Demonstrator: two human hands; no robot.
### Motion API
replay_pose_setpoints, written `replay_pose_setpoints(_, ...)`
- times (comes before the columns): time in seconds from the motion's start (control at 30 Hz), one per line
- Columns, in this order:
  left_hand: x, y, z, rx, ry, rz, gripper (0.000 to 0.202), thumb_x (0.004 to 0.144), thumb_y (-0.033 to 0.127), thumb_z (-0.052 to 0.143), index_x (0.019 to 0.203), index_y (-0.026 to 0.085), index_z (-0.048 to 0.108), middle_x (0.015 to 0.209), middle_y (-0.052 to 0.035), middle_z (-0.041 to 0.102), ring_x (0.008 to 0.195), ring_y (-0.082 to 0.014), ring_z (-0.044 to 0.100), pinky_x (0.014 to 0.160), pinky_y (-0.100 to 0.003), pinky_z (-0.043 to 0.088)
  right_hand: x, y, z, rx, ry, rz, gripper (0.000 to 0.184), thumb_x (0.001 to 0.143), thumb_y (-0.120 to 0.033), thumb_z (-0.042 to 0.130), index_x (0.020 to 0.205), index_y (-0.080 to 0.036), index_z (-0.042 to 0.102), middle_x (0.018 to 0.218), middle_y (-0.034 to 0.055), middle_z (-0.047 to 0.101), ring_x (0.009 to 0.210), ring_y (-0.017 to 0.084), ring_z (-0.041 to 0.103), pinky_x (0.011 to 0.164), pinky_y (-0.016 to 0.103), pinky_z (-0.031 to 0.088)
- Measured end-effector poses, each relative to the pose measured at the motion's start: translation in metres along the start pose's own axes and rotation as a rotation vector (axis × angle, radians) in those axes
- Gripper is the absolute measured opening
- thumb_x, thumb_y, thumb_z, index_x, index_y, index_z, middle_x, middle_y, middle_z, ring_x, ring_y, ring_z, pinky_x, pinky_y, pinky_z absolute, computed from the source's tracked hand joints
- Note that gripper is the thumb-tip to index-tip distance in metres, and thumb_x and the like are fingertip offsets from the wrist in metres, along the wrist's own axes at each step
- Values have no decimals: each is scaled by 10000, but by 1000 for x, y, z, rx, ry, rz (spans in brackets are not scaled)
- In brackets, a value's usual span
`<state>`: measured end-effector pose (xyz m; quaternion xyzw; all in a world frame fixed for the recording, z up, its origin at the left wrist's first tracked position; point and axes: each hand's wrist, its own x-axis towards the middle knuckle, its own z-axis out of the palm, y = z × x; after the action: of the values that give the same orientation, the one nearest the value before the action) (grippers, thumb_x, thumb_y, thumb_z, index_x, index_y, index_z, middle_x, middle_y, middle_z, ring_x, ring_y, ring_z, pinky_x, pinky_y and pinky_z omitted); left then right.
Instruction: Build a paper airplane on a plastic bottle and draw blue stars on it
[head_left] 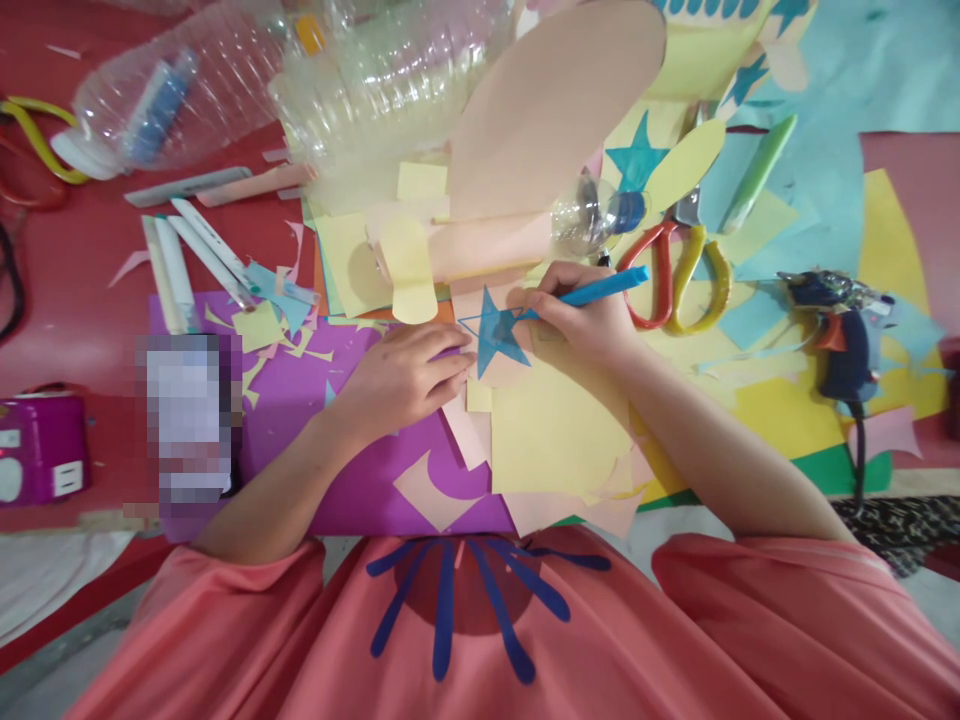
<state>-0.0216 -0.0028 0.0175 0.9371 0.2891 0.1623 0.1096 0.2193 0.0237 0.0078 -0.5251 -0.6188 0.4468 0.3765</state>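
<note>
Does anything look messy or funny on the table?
Yes, the paper scraps strewn over the purple paper near the left hand look messy: they're odd-shaped bits lying every which way. I can't see anything spilled.

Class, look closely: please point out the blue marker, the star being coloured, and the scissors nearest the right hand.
Blue marker (602,288): head view, on its barrel.
Star (498,335): head view, on its coloured centre.
Scissors (686,209): head view, on the metal above the handles.

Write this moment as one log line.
right hand: holds slim blue marker; left hand: beside blue five-pointed star; star: partly filled, on pink paper
</note>
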Motion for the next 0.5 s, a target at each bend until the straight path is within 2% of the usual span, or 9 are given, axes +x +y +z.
replay_pose_setpoints(0.33,0,0,2,-6,25,8,267,1010,221,448,1015,146,703,1072,-95,734,1047,-225,701,839,-370,587,-1,0,2,-16,33,-20,238,785,-259,609,595,-200,478,544,-45,441,508,76,387,504,257,328)
replay_pose_setpoints(0.5,0,0,1,-5,-10,-12,272,1014,227,437,1033,159,700,1095,-92,731,1061,-222,696,855,-375,581,-1,-2,2,-51,19,-7,233,758,-187,610,577,-196,465,535,-52,441,509,69,367,511,254,317)
